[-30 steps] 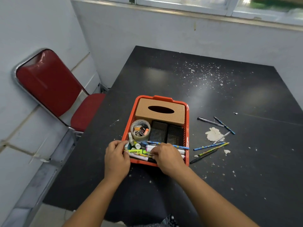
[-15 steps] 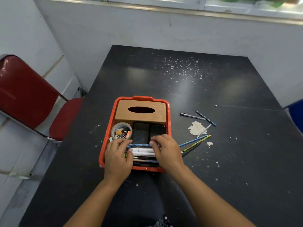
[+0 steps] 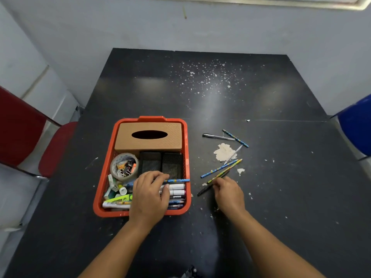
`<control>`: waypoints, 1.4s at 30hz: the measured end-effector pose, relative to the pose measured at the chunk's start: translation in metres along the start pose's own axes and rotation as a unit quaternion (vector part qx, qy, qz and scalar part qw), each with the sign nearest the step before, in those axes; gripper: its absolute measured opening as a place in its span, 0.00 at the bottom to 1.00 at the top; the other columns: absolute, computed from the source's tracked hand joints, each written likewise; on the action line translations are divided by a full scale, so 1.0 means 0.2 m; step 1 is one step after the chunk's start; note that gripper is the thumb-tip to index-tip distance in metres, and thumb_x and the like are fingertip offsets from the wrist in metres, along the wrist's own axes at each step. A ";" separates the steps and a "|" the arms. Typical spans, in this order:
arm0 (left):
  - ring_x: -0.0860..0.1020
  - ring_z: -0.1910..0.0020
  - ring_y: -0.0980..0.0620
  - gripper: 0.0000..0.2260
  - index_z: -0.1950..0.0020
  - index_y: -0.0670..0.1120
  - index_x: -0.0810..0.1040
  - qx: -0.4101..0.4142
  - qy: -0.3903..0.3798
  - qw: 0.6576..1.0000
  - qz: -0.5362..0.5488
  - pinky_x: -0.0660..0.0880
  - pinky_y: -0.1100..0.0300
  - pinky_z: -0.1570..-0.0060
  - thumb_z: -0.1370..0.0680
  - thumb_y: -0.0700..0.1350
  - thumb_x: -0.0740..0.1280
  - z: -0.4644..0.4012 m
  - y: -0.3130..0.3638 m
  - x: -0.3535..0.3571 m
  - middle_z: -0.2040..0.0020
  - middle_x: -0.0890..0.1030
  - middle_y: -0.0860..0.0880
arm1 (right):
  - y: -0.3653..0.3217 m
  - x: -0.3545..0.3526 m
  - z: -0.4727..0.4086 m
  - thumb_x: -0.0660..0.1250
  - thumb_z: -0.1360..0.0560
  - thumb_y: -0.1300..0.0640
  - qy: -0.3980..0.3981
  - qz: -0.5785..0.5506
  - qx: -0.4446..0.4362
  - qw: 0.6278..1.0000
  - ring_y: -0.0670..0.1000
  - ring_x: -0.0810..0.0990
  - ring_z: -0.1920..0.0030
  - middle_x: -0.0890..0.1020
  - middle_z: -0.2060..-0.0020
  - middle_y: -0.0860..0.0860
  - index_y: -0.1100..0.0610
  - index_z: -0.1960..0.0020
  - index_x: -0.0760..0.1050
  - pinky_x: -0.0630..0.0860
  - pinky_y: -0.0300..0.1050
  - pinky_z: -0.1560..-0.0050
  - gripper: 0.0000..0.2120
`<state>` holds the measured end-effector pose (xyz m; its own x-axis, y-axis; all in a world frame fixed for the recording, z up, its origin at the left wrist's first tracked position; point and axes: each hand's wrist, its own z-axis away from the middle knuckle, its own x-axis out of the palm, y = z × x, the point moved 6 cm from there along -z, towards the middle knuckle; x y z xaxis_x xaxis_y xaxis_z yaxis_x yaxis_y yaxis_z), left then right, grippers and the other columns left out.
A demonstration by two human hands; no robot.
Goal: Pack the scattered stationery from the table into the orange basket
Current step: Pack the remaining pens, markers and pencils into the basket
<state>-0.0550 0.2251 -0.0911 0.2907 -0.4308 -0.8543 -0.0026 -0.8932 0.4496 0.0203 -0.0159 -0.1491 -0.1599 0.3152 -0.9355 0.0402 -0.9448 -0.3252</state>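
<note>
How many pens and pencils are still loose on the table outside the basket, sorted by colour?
Blue patterned pencils: 2
Yellow-green pencil: 1
Black-and-silver pen: 1
Silver pen: 1
Dark pen at the right hand: 1
Total: 6

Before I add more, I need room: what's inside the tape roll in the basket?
Binder clips and small orange bits fill the tape roll. Anything beneath them is covered.
</note>
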 end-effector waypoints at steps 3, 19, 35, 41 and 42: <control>0.73 0.43 0.52 0.14 0.41 0.46 0.80 -0.001 -0.007 1.000 -0.012 0.72 0.54 0.43 0.24 0.47 0.65 0.00 0.01 0.00 0.45 0.78 0.50 | 0.00 0.03 0.01 0.64 0.22 0.54 -0.011 0.015 -0.053 0.998 0.56 0.78 0.51 0.79 0.52 0.50 0.49 0.45 0.82 0.75 0.48 0.56 0.10; 0.74 0.45 0.53 0.16 0.42 0.46 0.80 -0.024 -0.007 1.000 -0.001 0.72 0.56 0.44 0.23 0.52 0.59 0.01 0.00 0.00 0.46 0.78 0.51 | -0.13 0.05 0.03 0.62 0.20 0.53 -0.034 0.127 -0.144 0.981 0.53 0.70 0.47 0.73 0.46 0.52 0.51 0.39 0.75 0.68 0.47 0.51 0.11; 0.74 0.46 0.55 0.15 0.39 0.54 0.81 0.074 0.016 0.996 0.050 0.65 0.56 0.45 0.22 0.56 0.62 -0.05 0.08 -0.12 0.47 0.79 0.58 | -0.54 -0.25 0.20 0.57 0.25 0.49 0.200 0.025 -0.198 0.959 0.52 0.74 0.55 0.79 0.60 0.43 0.47 0.52 0.77 0.61 0.49 0.57 0.10; 0.76 0.51 0.55 0.15 0.46 0.54 0.83 0.101 -0.005 0.995 -0.003 0.65 0.54 0.44 0.23 0.56 0.61 -0.06 -0.05 -0.19 0.54 0.82 0.59 | -0.70 -0.20 0.22 0.61 0.25 0.48 0.170 0.018 -0.254 0.952 0.51 0.75 0.55 0.80 0.60 0.43 0.46 0.52 0.79 0.60 0.48 0.56 0.08; 0.77 0.51 0.54 0.14 0.47 0.54 0.84 0.100 -0.002 0.995 -0.001 0.65 0.55 0.45 0.23 0.55 0.61 -0.06 -0.08 -0.21 0.55 0.82 0.58 | -0.73 -0.19 0.23 0.63 0.26 0.48 0.170 0.012 -0.262 0.950 0.51 0.75 0.55 0.81 0.60 0.42 0.46 0.52 0.80 0.60 0.48 0.55 0.08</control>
<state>-0.0560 0.2582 -0.0591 0.2876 -0.4300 -0.8558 -0.1931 -0.9012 0.3879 -0.0240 0.1051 -0.0596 0.1712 0.3882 -0.9055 0.5396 -0.8059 -0.2435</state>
